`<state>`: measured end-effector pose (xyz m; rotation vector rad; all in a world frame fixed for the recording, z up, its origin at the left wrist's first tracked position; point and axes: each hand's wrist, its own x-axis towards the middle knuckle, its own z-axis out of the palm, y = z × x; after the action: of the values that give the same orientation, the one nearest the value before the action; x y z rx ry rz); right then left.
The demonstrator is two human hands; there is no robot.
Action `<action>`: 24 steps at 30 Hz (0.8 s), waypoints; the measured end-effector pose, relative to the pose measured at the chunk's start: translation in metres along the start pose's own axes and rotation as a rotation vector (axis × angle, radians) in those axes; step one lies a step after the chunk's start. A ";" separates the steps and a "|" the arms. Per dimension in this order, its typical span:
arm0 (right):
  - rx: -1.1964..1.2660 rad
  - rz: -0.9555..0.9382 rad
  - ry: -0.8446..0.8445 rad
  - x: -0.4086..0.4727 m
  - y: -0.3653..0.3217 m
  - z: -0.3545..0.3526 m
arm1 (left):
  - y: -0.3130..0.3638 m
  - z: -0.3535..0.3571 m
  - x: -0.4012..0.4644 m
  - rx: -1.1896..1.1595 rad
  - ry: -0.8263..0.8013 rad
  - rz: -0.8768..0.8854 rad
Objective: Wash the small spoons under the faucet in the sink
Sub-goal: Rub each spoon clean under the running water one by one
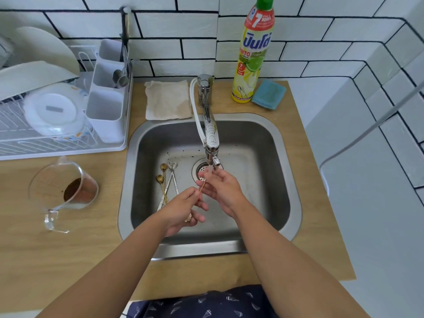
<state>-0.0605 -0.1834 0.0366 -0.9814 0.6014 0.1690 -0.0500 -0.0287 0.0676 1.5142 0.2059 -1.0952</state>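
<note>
— Where's the spoon?

— My left hand [183,207] pinches a thin gold spoon [202,187] by its handle; its far end sits under my right hand [221,189], whose fingers curl round it beneath the faucet [212,143].

— Risk?

— Wet fingers, I think: it could slip toward the drain [202,174]. Four more spoons [166,182] lie left of my fingers.
</note>
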 end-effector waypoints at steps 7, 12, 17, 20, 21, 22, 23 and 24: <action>-0.064 0.004 0.079 -0.001 -0.004 -0.001 | -0.001 -0.007 0.001 -0.074 -0.083 -0.062; -0.095 0.009 -0.002 -0.006 -0.002 0.001 | -0.003 -0.014 0.003 -0.118 -0.073 -0.070; -0.081 0.023 0.055 0.000 -0.002 0.003 | -0.005 -0.012 0.001 -0.106 -0.064 -0.072; -0.104 0.002 -0.022 -0.004 0.000 0.004 | -0.004 -0.012 0.001 -0.126 -0.046 -0.076; -0.126 -0.009 -0.030 -0.004 0.002 0.005 | -0.004 -0.012 0.001 -0.131 -0.047 -0.079; -0.141 -0.017 -0.024 -0.005 0.001 0.006 | -0.004 -0.012 0.000 -0.134 -0.050 -0.084; -0.142 -0.020 -0.004 -0.004 -0.001 0.005 | -0.004 -0.011 0.000 -0.134 -0.054 -0.087; -0.123 -0.015 0.018 -0.004 -0.003 0.005 | -0.003 -0.010 -0.001 -0.135 -0.057 -0.087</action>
<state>-0.0602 -0.1805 0.0431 -1.1074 0.6055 0.1860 -0.0472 -0.0190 0.0647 1.3625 0.3034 -1.1687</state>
